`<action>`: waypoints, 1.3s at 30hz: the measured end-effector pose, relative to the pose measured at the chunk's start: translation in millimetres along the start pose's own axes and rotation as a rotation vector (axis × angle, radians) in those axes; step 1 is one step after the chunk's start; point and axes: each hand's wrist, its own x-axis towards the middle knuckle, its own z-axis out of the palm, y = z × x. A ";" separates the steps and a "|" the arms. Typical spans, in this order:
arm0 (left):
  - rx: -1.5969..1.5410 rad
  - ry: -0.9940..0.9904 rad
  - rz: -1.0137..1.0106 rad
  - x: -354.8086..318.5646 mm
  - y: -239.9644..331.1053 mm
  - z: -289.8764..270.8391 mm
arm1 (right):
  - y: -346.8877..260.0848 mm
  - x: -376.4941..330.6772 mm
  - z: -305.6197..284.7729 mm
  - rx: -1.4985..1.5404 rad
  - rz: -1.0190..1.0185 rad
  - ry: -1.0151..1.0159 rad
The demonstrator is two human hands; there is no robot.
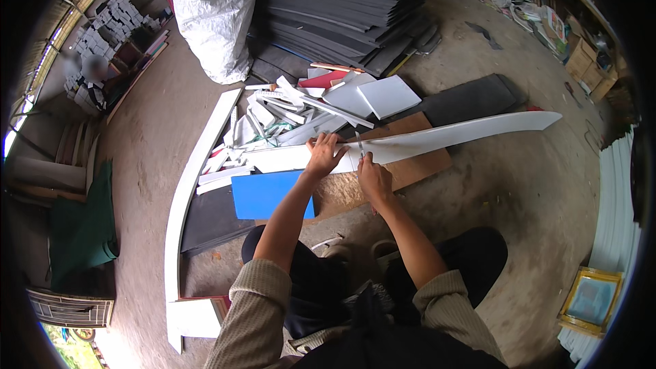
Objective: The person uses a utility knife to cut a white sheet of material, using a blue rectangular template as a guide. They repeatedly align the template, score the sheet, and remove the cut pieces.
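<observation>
A long white foam strip (444,134) lies crosswise in front of me, its far right end curving to a point. My left hand (323,155) presses on it with fingers spread and grips nothing. Just to the right, my right hand (376,179) is closed around a thin knife (359,143), whose blade points away from me over the strip. Much of its handle is hidden in my fist. Beneath the strip is a worn brown board (338,197). A blue rectangular sheet (260,193) lies below my left wrist.
White offcuts (273,113) are heaped beyond my hands. Behind them stand a full white sack (215,24) and stacked dark sheets (335,7). Another long white strip (183,212) lies at left. A gold-edged frame (592,301) is at lower right. A blurred person (96,82) sits far left.
</observation>
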 end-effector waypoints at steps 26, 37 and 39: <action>-0.140 0.061 0.011 8.1 -17.9 4.4 | -45.8 15.7 24.0 -0.029 0.137 -0.040; -0.110 0.038 0.024 5.0 -9.5 -2.0 | -26.2 40.7 52.8 -0.027 0.175 -0.113; -0.085 -0.005 -0.033 8.0 -9.1 -3.8 | -30.1 40.6 50.0 -0.042 0.171 -0.145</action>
